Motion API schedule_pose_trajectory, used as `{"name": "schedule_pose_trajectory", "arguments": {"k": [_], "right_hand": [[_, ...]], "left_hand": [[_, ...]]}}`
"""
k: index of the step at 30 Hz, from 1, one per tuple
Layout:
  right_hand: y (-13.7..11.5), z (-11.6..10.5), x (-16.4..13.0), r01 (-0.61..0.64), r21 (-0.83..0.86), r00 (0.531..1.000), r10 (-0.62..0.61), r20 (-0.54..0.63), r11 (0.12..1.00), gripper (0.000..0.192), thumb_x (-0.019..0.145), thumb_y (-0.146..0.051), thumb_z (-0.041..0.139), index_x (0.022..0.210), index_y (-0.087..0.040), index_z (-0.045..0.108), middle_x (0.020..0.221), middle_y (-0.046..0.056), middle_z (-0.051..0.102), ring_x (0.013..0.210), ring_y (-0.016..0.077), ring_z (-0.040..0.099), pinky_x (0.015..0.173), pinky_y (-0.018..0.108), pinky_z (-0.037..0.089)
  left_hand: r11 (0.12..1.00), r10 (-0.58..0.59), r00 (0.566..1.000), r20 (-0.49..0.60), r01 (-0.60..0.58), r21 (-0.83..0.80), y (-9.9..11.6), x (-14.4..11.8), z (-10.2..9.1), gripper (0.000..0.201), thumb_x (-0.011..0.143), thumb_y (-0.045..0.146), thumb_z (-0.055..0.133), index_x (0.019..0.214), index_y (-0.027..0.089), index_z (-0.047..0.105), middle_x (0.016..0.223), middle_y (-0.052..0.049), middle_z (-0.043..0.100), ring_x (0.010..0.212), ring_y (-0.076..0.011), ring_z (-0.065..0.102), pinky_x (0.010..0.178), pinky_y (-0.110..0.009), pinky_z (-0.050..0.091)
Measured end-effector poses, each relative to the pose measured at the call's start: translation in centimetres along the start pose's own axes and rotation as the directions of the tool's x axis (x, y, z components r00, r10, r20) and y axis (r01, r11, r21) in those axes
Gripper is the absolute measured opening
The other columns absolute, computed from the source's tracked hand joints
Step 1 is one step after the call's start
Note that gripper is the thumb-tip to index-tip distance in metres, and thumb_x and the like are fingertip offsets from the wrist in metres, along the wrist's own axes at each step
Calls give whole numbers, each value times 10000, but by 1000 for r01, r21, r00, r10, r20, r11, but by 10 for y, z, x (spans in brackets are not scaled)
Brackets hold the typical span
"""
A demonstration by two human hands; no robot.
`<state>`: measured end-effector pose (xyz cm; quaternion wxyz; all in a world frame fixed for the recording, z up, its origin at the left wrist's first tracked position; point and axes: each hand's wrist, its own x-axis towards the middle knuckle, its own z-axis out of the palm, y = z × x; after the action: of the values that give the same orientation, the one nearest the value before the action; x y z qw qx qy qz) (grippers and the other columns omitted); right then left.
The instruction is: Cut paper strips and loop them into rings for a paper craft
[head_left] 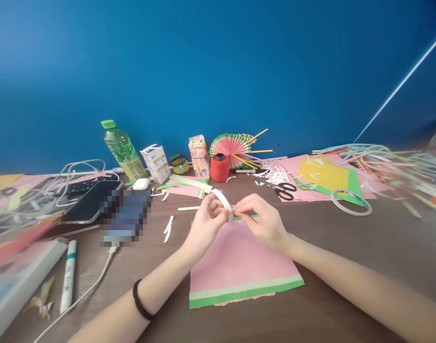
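Item in hand: a small white tape roll (221, 196), pinched in our left hand (207, 221) just above the far edge of the pink sheet (235, 259), which lies flat at centre on the brown table (346, 247); our right hand (264, 221) grips the loose tape end between thumb and fingertips, touching the roll. Risks, as we judge them: the thin strip could twist and stick to itself or to our fingers, or tear unevenly if drawn at an angle; a slip could drop it onto the pink sheet, marring its green-bordered near edge. Surroundings: white paper scraps (168, 227) to the left of the sheet; a phone (91, 202) and cable farther left; a marker pen (68, 276) at near left; red thread spool (220, 167), paper fan (230, 145), cartons and a green-capped bottle (123, 150) along the far side; scissors (284, 190) and a larger tape ring (351, 202) to the right. Nothing crowds our hands.
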<state>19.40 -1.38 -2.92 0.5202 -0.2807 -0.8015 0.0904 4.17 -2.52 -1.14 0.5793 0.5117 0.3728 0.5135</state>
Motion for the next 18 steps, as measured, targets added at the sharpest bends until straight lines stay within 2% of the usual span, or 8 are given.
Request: {"name": "schedule_pose_trajectory", "arguments": {"k": [3, 5, 7, 10, 13, 18], "right_hand": [[-2, 0, 1, -131, 66, 991, 131, -2, 989, 140, 774, -94, 518, 849, -211, 525, 806, 24, 539, 748, 138, 560, 664, 279, 483], [-3, 0, 2, -149, 78, 989, 147, 31, 986, 189, 775, -101, 519, 924, -217, 525, 848, 30, 540, 758, 138, 563, 682, 284, 486], [-3, 0, 2, -126, 61, 991, 124, 43, 990, 187, 779, -106, 518, 930, -215, 534, 859, 34, 544, 774, 140, 561, 695, 287, 481], [-3, 0, 1, -118, 40, 993, 116, 37, 992, 97, 783, -121, 522, 826, -201, 555, 847, 39, 550, 801, 146, 556, 678, 277, 476], [-3, 2, 0, -116, 32, 993, 115, 27, 993, 75, 786, -130, 522, 765, -195, 552, 843, 41, 562, 805, 148, 556, 670, 280, 474], [-7, 4, -1, -23, -36, 1000, 23, 7, 999, 100, 792, -107, 511, 760, -194, 545, 825, 45, 597, 827, 164, 554, 733, 340, 447]], "left_hand": [[1000, 25, 999, 20, -25, -3, -1, 1, -2, 311, 714, 132, 539, 999, 188, 429, 729, 33, 522, 657, -84, 518, 663, -236, 401], [999, 34, 999, 39, -34, -1, -3, 1, -2, 278, 722, 143, 541, 970, 189, 424, 760, 22, 528, 677, -89, 527, 678, -243, 407], [999, 45, 998, 47, -45, 4, -5, 2, -2, 251, 726, 150, 545, 937, 189, 415, 778, 16, 525, 697, -92, 533, 687, -246, 413], [997, 71, 997, 39, -72, 16, -8, 4, -2, 275, 717, 131, 554, 931, 193, 392, 784, 20, 509, 713, -88, 532, 691, -241, 421], [992, 114, 993, 23, -115, 43, -9, 4, -1, 320, 713, 123, 555, 968, 203, 380, 794, 21, 511, 728, -92, 539, 706, -251, 431], [977, 153, 988, -11, -149, 150, -8, 0, 2, 387, 733, 136, 525, 1079, 221, 373, 803, 6, 565, 774, -124, 564, 747, -284, 436]]}}
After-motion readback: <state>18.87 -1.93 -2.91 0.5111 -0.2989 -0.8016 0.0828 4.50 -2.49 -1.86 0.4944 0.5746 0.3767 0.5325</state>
